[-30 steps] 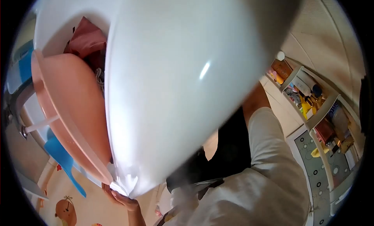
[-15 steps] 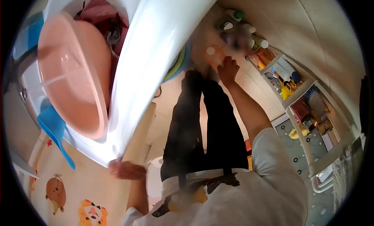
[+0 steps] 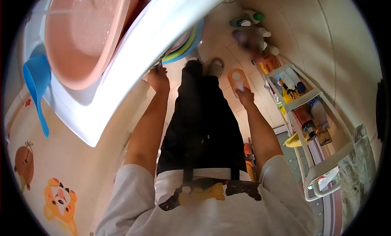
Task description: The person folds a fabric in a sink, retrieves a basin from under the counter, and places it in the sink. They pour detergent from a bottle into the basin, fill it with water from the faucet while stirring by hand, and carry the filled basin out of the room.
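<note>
My right hand (image 3: 245, 97) is closed round the near end of an orange bottle-like container (image 3: 235, 82) with a pale round patch, held over the floor tiles. My left hand (image 3: 158, 78) is under the edge of the white washbasin (image 3: 102, 114), its fingers curled beside stacked coloured basins (image 3: 185, 49). What those fingers grip, if anything, is hidden. A thin stream of water runs into a pink basin (image 3: 77, 44) in the washbasin. A blue dipper (image 3: 37, 79) rests left of the pink basin.
On my right stands a white shelf rack (image 3: 303, 98) full of bottles and packets. Several bottles (image 3: 254, 17) stand on the floor by the far wall. A grey cloth (image 3: 358, 167) hangs at the right. One slipper (image 3: 216, 66) shows beyond my dark trousers.
My left hand has moved from the washbasin's near corner forward to below its edge. My right hand has drawn the orange container back towards me. The view has shifted right.
</note>
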Action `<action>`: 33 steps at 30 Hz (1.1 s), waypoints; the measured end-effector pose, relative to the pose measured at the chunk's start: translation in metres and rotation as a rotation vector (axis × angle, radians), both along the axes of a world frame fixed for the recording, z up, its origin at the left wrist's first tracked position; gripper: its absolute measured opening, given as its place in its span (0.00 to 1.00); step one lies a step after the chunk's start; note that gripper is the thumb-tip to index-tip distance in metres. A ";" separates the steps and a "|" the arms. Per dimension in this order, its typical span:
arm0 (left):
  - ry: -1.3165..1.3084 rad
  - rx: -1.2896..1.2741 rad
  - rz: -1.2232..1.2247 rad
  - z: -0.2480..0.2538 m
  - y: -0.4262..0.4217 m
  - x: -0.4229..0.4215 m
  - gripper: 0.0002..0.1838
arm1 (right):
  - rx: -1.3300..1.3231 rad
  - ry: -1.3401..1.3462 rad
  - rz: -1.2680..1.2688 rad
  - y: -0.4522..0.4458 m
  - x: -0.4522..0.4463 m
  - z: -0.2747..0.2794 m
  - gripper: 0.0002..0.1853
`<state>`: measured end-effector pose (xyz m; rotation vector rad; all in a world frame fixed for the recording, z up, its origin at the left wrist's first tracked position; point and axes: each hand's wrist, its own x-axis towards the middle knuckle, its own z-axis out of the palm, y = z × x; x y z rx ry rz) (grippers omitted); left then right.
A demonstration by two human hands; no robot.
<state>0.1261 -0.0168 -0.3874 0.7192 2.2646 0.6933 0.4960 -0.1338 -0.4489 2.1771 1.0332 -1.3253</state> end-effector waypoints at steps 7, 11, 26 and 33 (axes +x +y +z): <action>0.262 0.039 -0.054 0.015 0.009 0.014 0.16 | 0.092 0.043 0.108 -0.037 0.024 0.035 0.27; 0.250 0.034 -0.023 0.001 0.021 0.003 0.16 | 0.151 0.084 0.043 -0.053 0.027 0.049 0.26; -0.502 -0.049 -0.624 0.224 -0.013 0.060 0.15 | 0.730 0.219 0.080 0.017 -0.037 0.287 0.10; -0.318 0.517 -1.104 0.428 0.046 0.073 0.29 | 1.049 0.365 0.294 0.086 -0.063 0.466 0.06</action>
